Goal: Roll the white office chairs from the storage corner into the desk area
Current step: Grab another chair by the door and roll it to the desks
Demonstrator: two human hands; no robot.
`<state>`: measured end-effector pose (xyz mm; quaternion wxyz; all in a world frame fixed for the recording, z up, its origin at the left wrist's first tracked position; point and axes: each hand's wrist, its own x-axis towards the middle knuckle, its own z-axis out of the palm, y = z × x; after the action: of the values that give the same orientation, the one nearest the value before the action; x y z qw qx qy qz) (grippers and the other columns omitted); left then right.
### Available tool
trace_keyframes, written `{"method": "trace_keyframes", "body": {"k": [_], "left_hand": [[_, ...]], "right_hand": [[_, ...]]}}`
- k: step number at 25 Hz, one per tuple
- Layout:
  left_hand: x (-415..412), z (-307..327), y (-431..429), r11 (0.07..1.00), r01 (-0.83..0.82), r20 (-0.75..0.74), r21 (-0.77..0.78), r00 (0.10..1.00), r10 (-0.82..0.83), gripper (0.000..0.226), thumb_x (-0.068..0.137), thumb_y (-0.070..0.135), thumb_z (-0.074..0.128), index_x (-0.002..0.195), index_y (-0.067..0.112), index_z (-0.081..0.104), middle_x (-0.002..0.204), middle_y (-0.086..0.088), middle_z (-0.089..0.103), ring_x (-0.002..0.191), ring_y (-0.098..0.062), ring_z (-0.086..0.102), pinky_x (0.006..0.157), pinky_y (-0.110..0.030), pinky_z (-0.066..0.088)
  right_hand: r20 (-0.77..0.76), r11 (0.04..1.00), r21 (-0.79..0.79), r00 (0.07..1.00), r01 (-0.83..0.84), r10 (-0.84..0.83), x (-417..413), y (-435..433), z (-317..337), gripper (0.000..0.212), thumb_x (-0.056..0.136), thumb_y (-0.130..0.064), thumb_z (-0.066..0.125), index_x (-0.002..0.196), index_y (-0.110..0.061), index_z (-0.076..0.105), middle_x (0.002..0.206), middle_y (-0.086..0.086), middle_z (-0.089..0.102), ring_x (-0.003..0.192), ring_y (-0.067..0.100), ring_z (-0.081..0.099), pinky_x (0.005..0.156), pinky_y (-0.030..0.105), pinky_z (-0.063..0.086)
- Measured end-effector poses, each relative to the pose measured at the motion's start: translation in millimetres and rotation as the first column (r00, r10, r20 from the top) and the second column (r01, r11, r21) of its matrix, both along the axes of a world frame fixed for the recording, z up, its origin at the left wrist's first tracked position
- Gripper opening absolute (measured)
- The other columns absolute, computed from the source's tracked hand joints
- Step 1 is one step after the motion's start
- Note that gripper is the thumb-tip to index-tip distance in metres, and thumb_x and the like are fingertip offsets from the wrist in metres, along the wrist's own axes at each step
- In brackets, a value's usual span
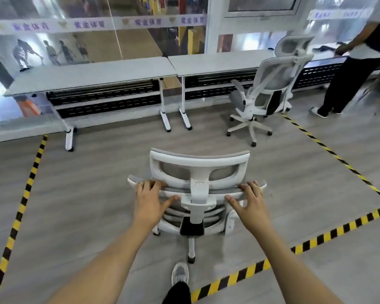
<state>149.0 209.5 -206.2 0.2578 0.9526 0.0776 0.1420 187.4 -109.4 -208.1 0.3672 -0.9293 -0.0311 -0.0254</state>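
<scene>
A white office chair [198, 172] with grey mesh stands right in front of me, its back toward me, inside a floor area marked with yellow-black tape. My left hand [150, 197] grips the left part of the backrest's top edge. My right hand [248, 199] grips the right part of the same edge. A second white office chair [270, 88] stands farther off on the right, against the right desk [217, 62]. The left desk [86, 75] has no chair in front of it.
Yellow-black tape [24, 194] frames the floor area on the left, right and near side. A person [360, 62] stands at the far right by the desk end. A glass wall runs behind the desks. My foot [180, 274] is below the chair.
</scene>
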Motion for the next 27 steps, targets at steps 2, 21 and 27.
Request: {"method": "trace_keyframes", "body": {"k": [2,21,27], "left_hand": [[84,-1,4,1.0,0.002,0.008,0.016,1.0,-0.002,0.059,0.075,0.074,0.064,0.11,0.028,0.062,0.111,-0.001,0.055,0.112,-0.025,0.04,0.1,-0.044,0.042],[754,29,-15,0.993,-0.118,-0.135,0.002,0.984,0.117,0.059,0.081,0.069,0.06,0.122,0.026,0.058,0.124,-0.006,0.053,0.126,-0.031,0.039,0.108,-0.046,0.037],[865,30,-21,0.987,-0.156,-0.149,0.037,0.976,0.16,0.05,0.087,0.059,0.062,0.124,0.025,0.058,0.122,-0.006,0.055,0.124,-0.033,0.04,0.108,-0.046,0.036]], "right_hand": [[0.031,1.0,-0.02,0.999,0.012,-0.012,82,4,0,0.062,0.086,-0.063,0.063,0.133,-0.024,0.056,0.155,0.002,0.038,0.153,0.014,0.014,0.121,0.041,0.028],[-0.071,0.979,-0.13,0.986,-0.158,0.149,803,0,16,0.073,0.088,-0.07,0.053,0.143,-0.021,0.048,0.166,0.01,0.021,0.156,0.021,0.005,0.126,0.043,0.014],[-0.08,0.949,-0.261,0.984,-0.177,0.161,930,0,22,0.085,0.084,-0.082,0.035,0.148,-0.026,0.041,0.166,0.007,0.023,0.156,0.021,0.011,0.124,0.049,0.016]]}}
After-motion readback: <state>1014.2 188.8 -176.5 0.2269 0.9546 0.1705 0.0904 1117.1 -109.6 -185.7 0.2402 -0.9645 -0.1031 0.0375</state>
